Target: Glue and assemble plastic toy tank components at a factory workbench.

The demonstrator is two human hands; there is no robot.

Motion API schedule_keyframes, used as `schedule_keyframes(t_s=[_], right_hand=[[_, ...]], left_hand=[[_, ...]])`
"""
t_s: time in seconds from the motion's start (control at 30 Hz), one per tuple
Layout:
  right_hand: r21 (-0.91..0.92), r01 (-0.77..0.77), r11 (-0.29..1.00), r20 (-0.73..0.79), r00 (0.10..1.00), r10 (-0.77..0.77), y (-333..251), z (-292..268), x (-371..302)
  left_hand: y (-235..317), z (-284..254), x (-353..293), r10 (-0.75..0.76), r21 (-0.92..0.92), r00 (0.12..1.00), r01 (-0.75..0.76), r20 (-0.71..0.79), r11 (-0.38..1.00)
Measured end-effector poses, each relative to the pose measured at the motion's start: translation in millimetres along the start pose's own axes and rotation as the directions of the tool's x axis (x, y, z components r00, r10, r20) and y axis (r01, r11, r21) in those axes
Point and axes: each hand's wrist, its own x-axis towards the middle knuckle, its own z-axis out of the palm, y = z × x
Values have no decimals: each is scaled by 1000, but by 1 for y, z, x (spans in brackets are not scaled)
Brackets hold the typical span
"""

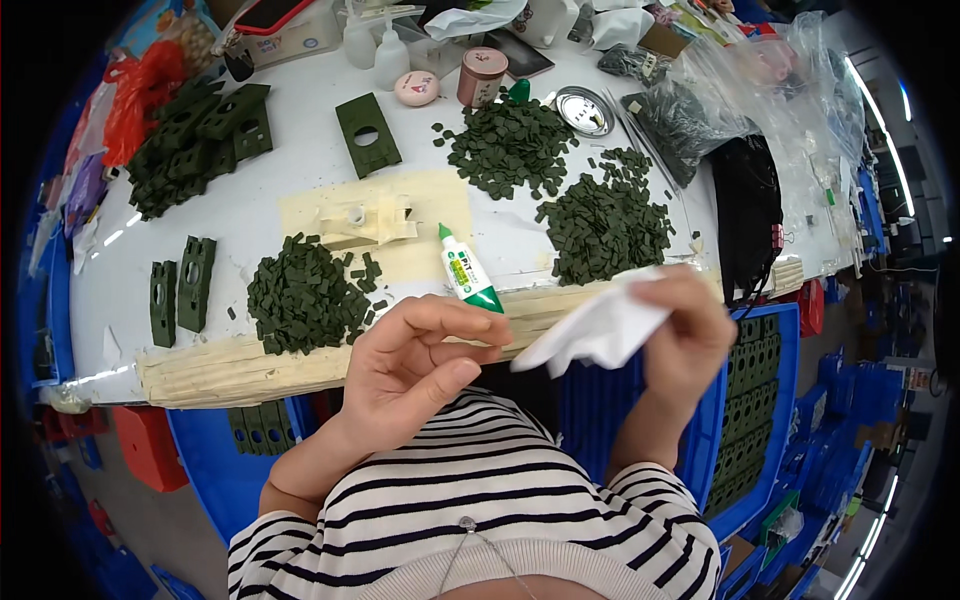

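My right hand [690, 325] pinches a crumpled white tissue [600, 325], raised in front of the table's near edge. My left hand [405, 370] hovers beside it with loosely curled fingers, thumb apart, and nothing in it. Just beyond the left fingertips lies a white-and-green glue bottle [463, 268], its green nozzle pointing away. Small dark green chips form one heap [305, 295] at left and two heaps [512, 145] [610, 225] farther right. A cream taped block [345, 226] rests on a cream patch. Behind it is a green plate with a round hole [377, 156].
At left are two green holed pieces [194, 290] and a stack of similar ones [185, 150]. A pink tin [483, 72], squeeze bottles [391, 58] and a round metal lid [580, 110] stand farther back. A blue crate [785, 370] of green parts sits at lower right.
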Motion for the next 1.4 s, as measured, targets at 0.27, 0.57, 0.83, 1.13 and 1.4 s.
schedule_keyframes(t_s=[0.27, 0.57, 0.83, 1.13, 1.4], right_hand=[[-724, -281, 630, -361, 932, 1, 89, -113, 15], [-758, -399, 517, -318, 917, 242, 114, -87, -16], [-381, -412, 827, -193, 911, 365, 106, -70, -10], [-514, -90, 853, -38, 996, 82, 43, -14, 14], [-443, 622, 646, 768, 635, -84, -11, 83, 42]], left_hand=[[7, -14, -18, 26, 71, 996, -20, -90, 997], [8, -17, -18, 30, 135, 994, -16, -101, 991], [6, -16, -18, 22, 99, 998, -17, -54, 995], [38, -54, -44, 199, 390, 964, -117, -177, 914], [84, -120, -66, 725, 907, 552, 172, -413, 385]])
